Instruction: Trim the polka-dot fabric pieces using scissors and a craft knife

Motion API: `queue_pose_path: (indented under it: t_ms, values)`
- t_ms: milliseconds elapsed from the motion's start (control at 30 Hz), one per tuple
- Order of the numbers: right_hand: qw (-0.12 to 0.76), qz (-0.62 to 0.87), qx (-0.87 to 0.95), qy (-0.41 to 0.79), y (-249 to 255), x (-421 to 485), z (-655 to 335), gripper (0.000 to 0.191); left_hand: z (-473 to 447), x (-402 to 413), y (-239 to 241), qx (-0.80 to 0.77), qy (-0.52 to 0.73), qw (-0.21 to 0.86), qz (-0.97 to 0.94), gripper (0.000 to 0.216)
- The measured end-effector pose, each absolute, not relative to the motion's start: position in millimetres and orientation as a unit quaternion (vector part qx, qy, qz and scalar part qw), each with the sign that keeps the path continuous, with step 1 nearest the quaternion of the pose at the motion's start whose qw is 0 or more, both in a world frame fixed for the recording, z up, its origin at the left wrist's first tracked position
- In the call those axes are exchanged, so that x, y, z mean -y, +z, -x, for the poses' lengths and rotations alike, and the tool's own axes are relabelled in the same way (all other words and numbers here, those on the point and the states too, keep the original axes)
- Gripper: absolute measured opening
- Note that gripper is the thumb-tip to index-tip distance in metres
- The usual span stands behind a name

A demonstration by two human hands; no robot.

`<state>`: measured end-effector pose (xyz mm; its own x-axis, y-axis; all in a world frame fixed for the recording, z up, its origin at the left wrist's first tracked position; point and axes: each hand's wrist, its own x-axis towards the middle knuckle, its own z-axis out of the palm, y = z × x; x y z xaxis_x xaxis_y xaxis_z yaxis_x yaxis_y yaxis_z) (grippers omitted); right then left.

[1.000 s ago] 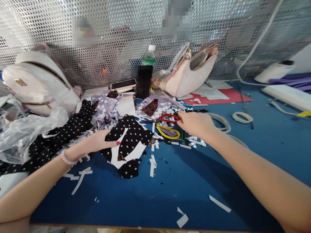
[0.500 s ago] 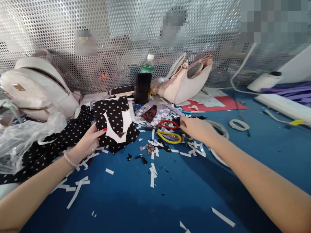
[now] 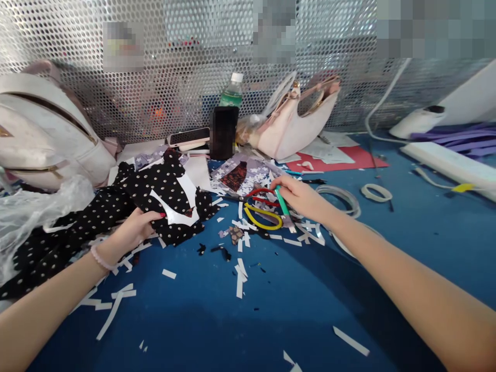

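My left hand (image 3: 137,227) pinches the near left edge of a black polka-dot fabric piece (image 3: 147,181). A white curved cutout (image 3: 182,219) lies on this fabric, beside my thumb. My right hand (image 3: 296,195) is closed on a slim green stick-like tool (image 3: 282,201), whose kind I cannot make out; its lower end points down toward the table. Just left of that hand lie scissors with one red and one yellow handle (image 3: 267,223), blades toward the fabric. Behind them is a purple floral fabric (image 3: 222,169) with a dark red patterned patch (image 3: 234,178) on top.
White paper strips (image 3: 240,279) and dark scraps litter the blue table (image 3: 201,330). At the back stand a white backpack (image 3: 42,129), a phone (image 3: 223,132), a bottle (image 3: 232,93) and a pale handbag (image 3: 298,129). Tape rolls (image 3: 376,193) and a power strip (image 3: 449,165) lie right.
My right hand has lifted slightly and moved left, and the green tool now shows in its fingers. My left hand has shifted left and down with the polka-dot fabric, which lies flatter. The view has shifted slightly.
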<state>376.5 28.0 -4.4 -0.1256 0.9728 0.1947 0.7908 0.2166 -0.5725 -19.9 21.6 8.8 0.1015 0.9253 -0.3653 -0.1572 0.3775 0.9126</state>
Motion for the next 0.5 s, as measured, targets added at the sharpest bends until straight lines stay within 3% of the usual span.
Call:
queue_pose_path:
  t_ms: [267, 500]
  values:
    - [0.353, 0.615, 0.697, 0.112, 0, -24, -377, 0.017, 16, -21, 13, -0.535, 0.418, 0.642, -0.355, 0.032]
    - [0.437, 0.622, 0.647, 0.048, 8, -20, -377, 0.016, 17, -20, 17, -0.537, 0.415, 0.646, -0.350, 0.043]
